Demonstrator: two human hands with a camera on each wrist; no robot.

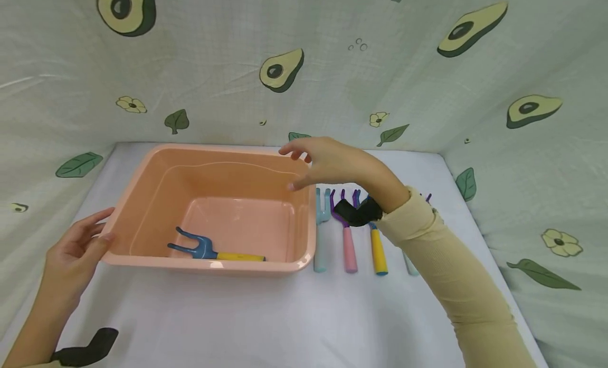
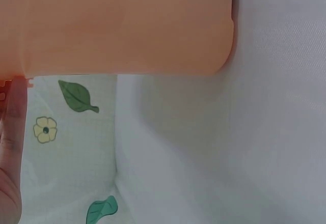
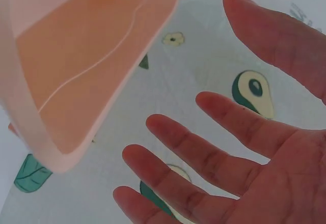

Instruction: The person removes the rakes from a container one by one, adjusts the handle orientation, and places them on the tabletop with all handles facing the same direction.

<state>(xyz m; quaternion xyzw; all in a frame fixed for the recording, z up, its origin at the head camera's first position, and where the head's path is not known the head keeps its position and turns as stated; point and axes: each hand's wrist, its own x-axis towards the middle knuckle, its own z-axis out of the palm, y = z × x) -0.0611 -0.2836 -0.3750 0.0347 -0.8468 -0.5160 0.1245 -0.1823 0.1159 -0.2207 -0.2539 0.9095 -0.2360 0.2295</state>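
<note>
A peach plastic basin (image 1: 242, 180) stands on the white surface, its near left corner held by my left hand (image 1: 78, 246), fingers and thumb at the rim. In the left wrist view only part of that hand (image 2: 11, 147) shows, touching the edge of the basin (image 2: 127, 30). Inside the basin lies a small fork (image 1: 204, 249) with a blue pronged head and yellow handle. My right hand (image 1: 332, 159) hovers over the far right corner, fingers spread. The right wrist view shows its palm (image 3: 285, 173) holding nothing, apart from the basin's rim (image 3: 66, 160).
Right of the basin several similar forks lie side by side: a light blue one (image 1: 320, 246), one with a pink handle (image 1: 350, 249), one with a yellow handle (image 1: 379, 252) and a pale one (image 1: 410, 265) partly under my right arm. Avocado-print cloth (image 1: 214, 56) encloses the back and sides.
</note>
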